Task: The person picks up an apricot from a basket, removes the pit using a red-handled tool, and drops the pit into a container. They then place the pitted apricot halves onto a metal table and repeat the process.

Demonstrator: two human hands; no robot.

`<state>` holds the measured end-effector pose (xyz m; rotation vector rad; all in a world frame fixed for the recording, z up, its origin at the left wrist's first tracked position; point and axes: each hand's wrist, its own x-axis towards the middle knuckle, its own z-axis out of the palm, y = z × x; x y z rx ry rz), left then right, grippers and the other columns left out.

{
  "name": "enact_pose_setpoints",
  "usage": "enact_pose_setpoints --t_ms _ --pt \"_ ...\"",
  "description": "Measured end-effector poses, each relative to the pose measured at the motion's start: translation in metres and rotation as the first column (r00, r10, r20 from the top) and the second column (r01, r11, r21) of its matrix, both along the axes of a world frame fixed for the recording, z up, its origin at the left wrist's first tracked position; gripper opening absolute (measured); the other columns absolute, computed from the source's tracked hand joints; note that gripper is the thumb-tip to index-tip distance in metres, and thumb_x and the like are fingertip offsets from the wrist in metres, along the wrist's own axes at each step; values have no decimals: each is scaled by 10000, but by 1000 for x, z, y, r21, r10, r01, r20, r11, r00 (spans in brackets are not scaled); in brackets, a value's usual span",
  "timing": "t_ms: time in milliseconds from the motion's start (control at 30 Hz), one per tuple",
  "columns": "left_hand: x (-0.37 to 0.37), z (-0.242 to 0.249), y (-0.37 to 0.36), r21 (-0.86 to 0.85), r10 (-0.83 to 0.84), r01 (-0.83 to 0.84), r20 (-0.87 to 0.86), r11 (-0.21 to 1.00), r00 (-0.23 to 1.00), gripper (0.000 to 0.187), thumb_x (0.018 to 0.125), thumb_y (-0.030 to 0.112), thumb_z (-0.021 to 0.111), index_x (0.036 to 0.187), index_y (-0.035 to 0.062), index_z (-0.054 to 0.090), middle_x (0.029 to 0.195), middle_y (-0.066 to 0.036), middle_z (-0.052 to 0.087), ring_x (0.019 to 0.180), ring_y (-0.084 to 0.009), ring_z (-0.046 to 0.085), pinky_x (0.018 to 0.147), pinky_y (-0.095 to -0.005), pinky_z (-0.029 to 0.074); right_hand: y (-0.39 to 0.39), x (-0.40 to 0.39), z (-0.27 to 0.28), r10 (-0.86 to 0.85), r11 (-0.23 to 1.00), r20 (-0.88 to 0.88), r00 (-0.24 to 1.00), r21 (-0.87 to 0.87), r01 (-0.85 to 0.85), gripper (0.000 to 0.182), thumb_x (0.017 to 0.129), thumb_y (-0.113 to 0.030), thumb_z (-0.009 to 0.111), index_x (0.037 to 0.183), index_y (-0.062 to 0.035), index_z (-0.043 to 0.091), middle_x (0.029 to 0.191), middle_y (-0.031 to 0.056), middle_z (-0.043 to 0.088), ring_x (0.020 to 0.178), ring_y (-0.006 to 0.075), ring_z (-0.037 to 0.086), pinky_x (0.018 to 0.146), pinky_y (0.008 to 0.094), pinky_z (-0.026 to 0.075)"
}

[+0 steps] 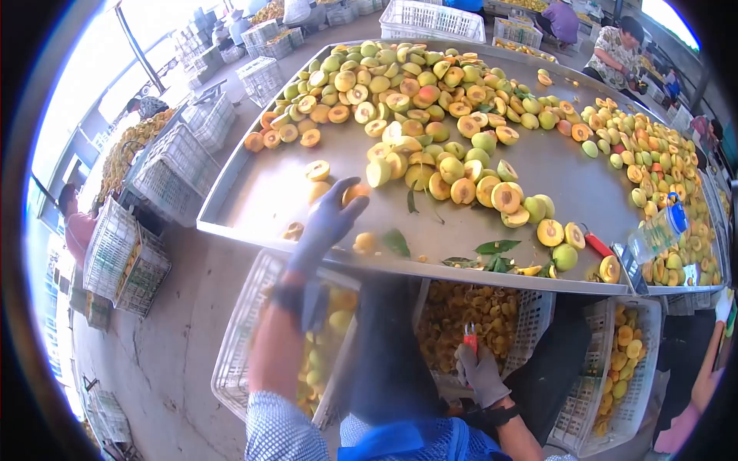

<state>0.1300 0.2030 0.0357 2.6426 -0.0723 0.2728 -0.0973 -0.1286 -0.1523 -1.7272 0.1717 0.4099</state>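
Note:
My left hand (330, 221), in a grey glove, reaches over the near left edge of the metal table (269, 180). Its fingers and thumb are closed round an orange-yellow fruit that looks like a peach (357, 191). Lower down, my gloved right hand (480, 373) grips a small red-handled tool (470, 338) with a metal tip pointing up. That tool is over a crate of brownish pits or fruit scraps (469, 311) below the table edge. Many halved and whole fruits (400, 100) are heaped on the table beyond my left hand, some cut faces showing brown centres.
Green leaves (497, 247) and a red-handled tool (596, 244) lie near the table's front edge. A blue-lidded plastic container (659, 230) stands at the right. White crates of fruit (238, 369) (642, 384) flank my legs. Other people (617, 58) sit by more crates and tables.

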Motion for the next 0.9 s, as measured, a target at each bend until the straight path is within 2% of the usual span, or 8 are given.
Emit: enact_pose_setpoints --t_ms 67,133,267,333,433,533,567,900 --pt "-46 10 -5 -824 -204 38 -95 565 974 538 869 358 606 1323 93 490 1071 -86 613 870 -206 624 768 -294 513 29 11 110 -30 991 -46 998 127 35 289 960 -346 529 882 -68 536 577 -9 491 434 77 452 398 239 350" --pt "-89 8 -30 -995 -323 -8 -40 97 945 548 917 384 545 1352 65 452 1092 -69 581 904 -156 597 766 -254 504 45 25 153 -57 965 -104 993 251 82 293 958 -350 533 879 -67 532 583 -10 492 434 72 450 396 235 346" --pt "-136 -15 -96 -981 -135 -45 -20 -188 991 439 961 356 502 1249 25 507 1097 -97 584 1005 -171 569 874 -297 471 50 31 161 67 990 248 967 101 -95 280 946 -317 565 928 -39 550 635 1 517 524 84 470 483 245 391" --pt "-144 -29 -112 -986 -123 -80 -62 -145 990 397 961 337 508 1203 24 535 1077 -91 590 988 -160 565 862 -291 466 51 34 165 82 994 375 923 35 -102 274 940 -302 578 944 -28 556 652 16 528 562 99 483 521 261 412" --pt "-151 -38 -132 -926 -37 94 87 366 996 497 983 464 424 1171 26 564 1053 -80 604 937 -184 592 792 -327 506 52 38 177 101 994 471 877 -85 -69 261 926 -275 598 952 -19 552 677 78 536 622 157 516 584 335 446" --pt "-154 -27 -137 -905 -125 90 41 416 991 506 903 436 587 1178 12 548 1055 -82 589 967 -151 560 853 -281 457 51 43 171 73 996 465 882 -71 -45 281 933 -302 588 947 -23 556 653 56 524 603 141 506 572 322 438" --pt "-159 -19 -146 -999 -169 35 33 8 985 520 900 445 592 1179 9 545 1056 -85 586 972 -155 559 862 -290 457 51 44 170 71 997 469 880 -70 -43 281 933 -302 588 947 -23 556 653 56 524 603 141 506 572 322 438" --pt "-153 -26 -150 -935 -185 118 58 336 981 396 916 291 551 1183 -2 557 1049 -84 596 975 -146 555 891 -296 440 43 36 179 54 946 74 996 314 -75 246 975 -337 517 915 -98 523 603 -70 429 467 31 395 408 213 298"
